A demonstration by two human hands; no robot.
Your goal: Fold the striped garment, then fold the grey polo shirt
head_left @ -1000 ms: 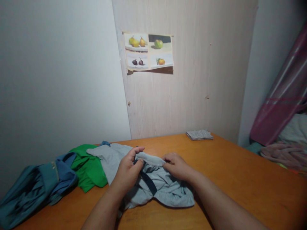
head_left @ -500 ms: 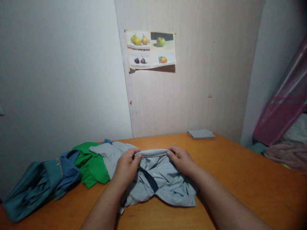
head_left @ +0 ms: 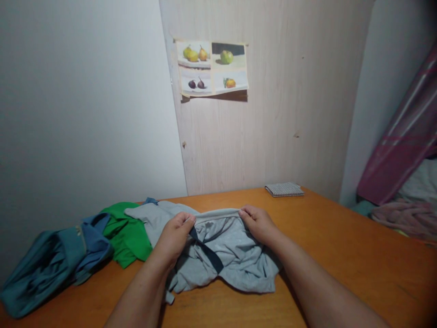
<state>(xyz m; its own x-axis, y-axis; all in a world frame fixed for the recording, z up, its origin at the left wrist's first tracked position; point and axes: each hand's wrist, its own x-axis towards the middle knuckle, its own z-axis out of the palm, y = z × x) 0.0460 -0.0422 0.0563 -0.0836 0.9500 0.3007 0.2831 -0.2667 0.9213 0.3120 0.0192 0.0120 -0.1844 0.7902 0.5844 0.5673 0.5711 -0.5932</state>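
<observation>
A crumpled grey garment [head_left: 239,248] with a dark navy stripe lies on the table in front of me, its far edge stretched into a band. Pinched at the left end of that band is my left hand [head_left: 177,230], thumb on top. My right hand [head_left: 257,225] grips the right end between thumb and fingers. Loose folds spread over the table between my forearms. The kind of garment is hard to make out because it is bunched up.
To the left lie a green cloth [head_left: 128,237], another light grey cloth [head_left: 160,214] and a heap of blue-teal clothing [head_left: 48,264]. A checked folded cloth [head_left: 285,189] rests at the back of the orange wooden table [head_left: 341,255]. Pink fabric [head_left: 396,136] hangs at the right.
My left hand has shifted slightly left, widening the gap between my hands. The band has gone from thick and rolled to flatter and more stretched. The view has shifted slightly.
</observation>
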